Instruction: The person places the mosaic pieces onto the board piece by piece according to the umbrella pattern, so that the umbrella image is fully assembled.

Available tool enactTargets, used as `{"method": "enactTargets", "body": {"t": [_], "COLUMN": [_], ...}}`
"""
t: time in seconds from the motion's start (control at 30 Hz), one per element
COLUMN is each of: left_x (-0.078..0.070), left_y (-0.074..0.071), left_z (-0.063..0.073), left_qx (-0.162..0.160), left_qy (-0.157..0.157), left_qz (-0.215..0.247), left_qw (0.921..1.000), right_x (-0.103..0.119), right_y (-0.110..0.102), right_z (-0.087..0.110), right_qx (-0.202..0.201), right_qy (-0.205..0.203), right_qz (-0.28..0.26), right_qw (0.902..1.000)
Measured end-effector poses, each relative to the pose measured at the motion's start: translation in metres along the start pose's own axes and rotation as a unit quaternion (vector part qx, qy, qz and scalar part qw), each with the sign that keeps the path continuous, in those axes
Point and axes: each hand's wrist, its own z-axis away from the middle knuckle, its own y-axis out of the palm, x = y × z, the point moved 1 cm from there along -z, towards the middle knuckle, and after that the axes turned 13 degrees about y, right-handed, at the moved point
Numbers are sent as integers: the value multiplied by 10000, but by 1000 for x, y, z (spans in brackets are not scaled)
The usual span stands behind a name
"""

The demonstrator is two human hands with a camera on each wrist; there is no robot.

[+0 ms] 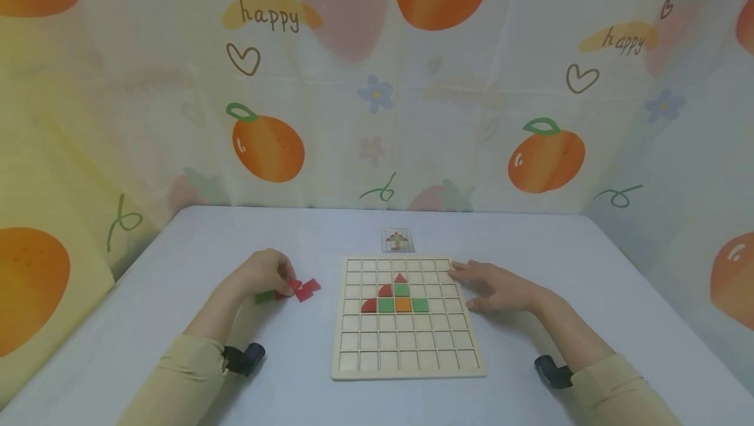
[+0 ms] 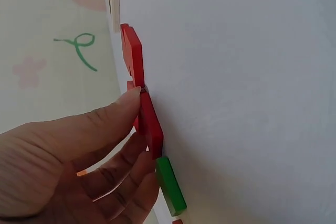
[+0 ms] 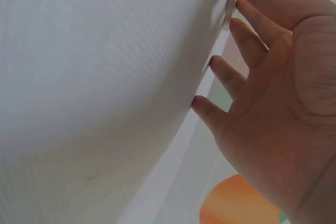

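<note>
At the left of the table, my left hand (image 1: 262, 274) is down among loose red and green tiles. Its thumb and curled fingers pinch a red tile (image 2: 151, 124); the fingertips behind it are partly hidden. A green tile (image 2: 170, 186) lies by the lower fingers, and more red tiles (image 1: 311, 286) lie just right of the hand. My right hand (image 1: 499, 287), fingers spread, touches the right edge of a wooden grid board (image 1: 406, 360). On the board sit red quarter-round tiles (image 1: 369, 305), a red triangle (image 1: 400, 278), green squares (image 1: 421, 305) and an orange square (image 1: 403, 305).
Behind the board lies a small pattern card (image 1: 397, 240) with a gridded picture. A white cloth covers the table (image 1: 283, 380), and a fruit-printed curtain (image 1: 436, 125) hangs along its back and sides.
</note>
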Motion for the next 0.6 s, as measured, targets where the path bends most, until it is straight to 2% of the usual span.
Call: {"method": "enactTargets", "body": {"t": [0.3,0.5,0.6], "left_x": [-6,-10,-19], "left_y": [0,1,2], "left_z": [0,-5,-10], "left_qx": [-41,-306,-451], "left_qy": [412,460,486], "left_qz": [84,427,513], "left_qw": [9991,9976,9965], "right_x": [2,5,5], "right_y": [0,-1,-2], "right_z": [1,1,2], "right_qx": [-11,-12,-22], "right_qy": [-55,-22,-26], "right_qz": [-15,45,47], "right_qw": [10000,10000,10000]}}
